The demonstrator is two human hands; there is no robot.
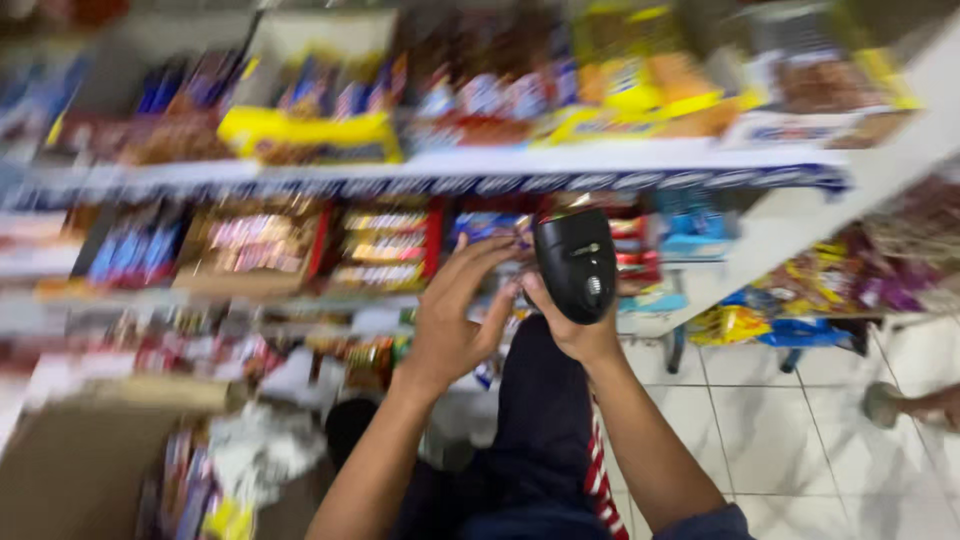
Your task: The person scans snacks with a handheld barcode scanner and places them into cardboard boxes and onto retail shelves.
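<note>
Between the two shelf levels, right hand point(572, 335) is clamped round a black handheld scanner point(576, 262), head of it tipped twd the snack packs; the scanner sits just in front of the middle shelf, touching nothing but the hand. Left hand point(452, 318) has fingers spread apart, empty, reaching at the packs beside the scanner; can't tell if fingertips touch a pack, too much blur.

To do this well, I'd judge: steady the head and wrist first, since w/ this much motion blur a code won't read. Left hand should turn one pack flat-on, code side out, and hold it apart from its neighbours so the scanner catches only that one. Keep the scanner near but not pressed on the wrapper.

Surface & room: white shelf boards point(600, 158) w/ a dark label strip along the edge, packed w/ snack boxes in yellow, red, blue. Open cardboard box point(90, 460) lower left w/ wrappers in it. White tile floor point(790, 430) at right; someone else's foot point(905, 405) at the far right edge.
</note>
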